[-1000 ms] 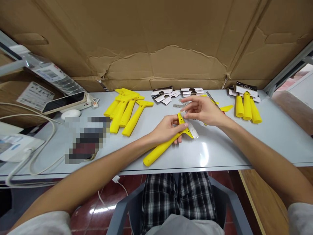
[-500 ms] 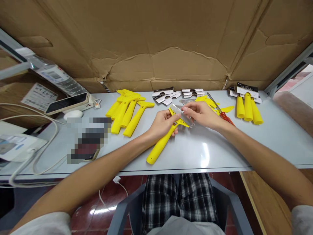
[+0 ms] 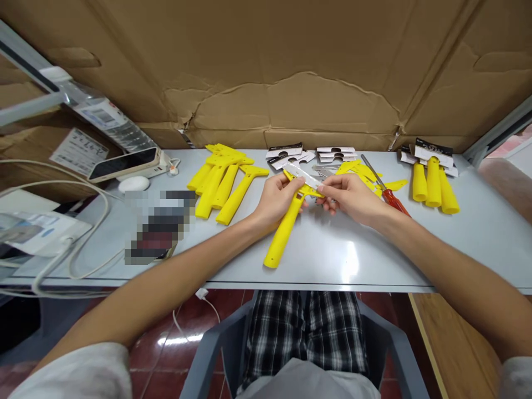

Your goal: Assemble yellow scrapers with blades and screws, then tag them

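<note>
My left hand (image 3: 274, 200) is closed around the head of a yellow scraper handle (image 3: 283, 235), its thumb pressing on top. The handle's round end points down toward the table's front edge. Along the wide yellow head lies a flat metal blade (image 3: 302, 175). My right hand (image 3: 353, 198) pinches the blade's right end between thumb and fingers, at the right tip of the head. Several loose metal pieces (image 3: 326, 169) lie just behind my right hand, partly hidden. Near them are flat yellow plastic parts (image 3: 355, 169) and a screwdriver with a red handle (image 3: 394, 202).
Several yellow scraper handles (image 3: 239, 197) are piled left of my hands. Folded black-and-white cards (image 3: 286, 152) lie at the back. Yellow handles with cards (image 3: 433, 183) sit at the right. A phone (image 3: 122, 165), white cables (image 3: 106, 208) and a blurred-out item (image 3: 160, 227) occupy the left.
The metal blade, earlier slanted across the scraper head, now lies along it. My right hand has moved down to the blade's right end, and the handle stands a little steeper in view.
</note>
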Motion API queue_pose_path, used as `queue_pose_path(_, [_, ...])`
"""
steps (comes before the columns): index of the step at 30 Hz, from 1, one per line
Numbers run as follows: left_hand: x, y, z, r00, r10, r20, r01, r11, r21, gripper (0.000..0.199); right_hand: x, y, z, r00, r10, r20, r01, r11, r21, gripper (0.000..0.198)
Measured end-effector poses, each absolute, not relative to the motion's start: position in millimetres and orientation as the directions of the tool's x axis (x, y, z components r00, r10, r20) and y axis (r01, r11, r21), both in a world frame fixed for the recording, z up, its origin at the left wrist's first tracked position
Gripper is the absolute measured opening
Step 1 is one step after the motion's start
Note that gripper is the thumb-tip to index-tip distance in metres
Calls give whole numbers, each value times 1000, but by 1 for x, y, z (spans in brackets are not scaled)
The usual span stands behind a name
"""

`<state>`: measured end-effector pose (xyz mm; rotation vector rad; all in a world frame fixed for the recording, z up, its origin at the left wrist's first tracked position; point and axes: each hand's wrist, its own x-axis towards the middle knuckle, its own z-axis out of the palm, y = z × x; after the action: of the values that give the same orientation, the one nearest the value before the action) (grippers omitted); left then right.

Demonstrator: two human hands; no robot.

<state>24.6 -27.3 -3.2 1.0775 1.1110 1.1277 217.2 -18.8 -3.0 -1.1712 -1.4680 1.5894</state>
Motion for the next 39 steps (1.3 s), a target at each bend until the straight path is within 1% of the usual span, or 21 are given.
queue_pose_path(2, [23,-23,-6,88,992,-90,-174,104,979,15,221,-16,-4,-334,929,-161,91,-139,-986,50])
queue_pose_path(5, [20,-18,-7,75,992,-105,-176,116,977,17,227,-9,-6,-272,953,-136,99,-113,-989,46])
queue_pose_path(9, [17,-16,-5,74,985,-158,-143,168,975,14,230,-3,-8,-220,967,-132,90,-114,-989,50])
queue_pose_path(12, [16,-16,-6,78,984,-162,-140,172,975,12,228,-4,-9,-206,967,-150,77,-137,-988,52])
queue_pose_path(17, [18,-18,-12,-21,997,-73,-169,68,983,13,224,-9,-6,-208,966,-156,38,-152,-988,49])
queue_pose_path(20, [18,-19,-13,-71,996,-46,-164,34,986,15,222,-11,-5,-235,952,-195,35,-192,-981,51])
queue_pose_path(24, [18,-20,-13,-68,997,-29,-126,20,992,15,222,-12,-6,-283,924,-259,67,-250,-966,54])
queue_pose_path(29, [19,-22,-16,-47,999,5,-97,-9,995,15,221,-12,-6,-280,931,-233,44,-230,-972,46])
queue_pose_path(35, [19,-20,-17,-39,999,-7,-99,3,995,14,219,-13,-7,-246,945,-214,-2,-221,-975,44])
queue_pose_path(39, [20,-21,-12,-18,996,-84,-122,81,989,11,219,-13,-6,-251,948,-196,17,-198,-980,43])
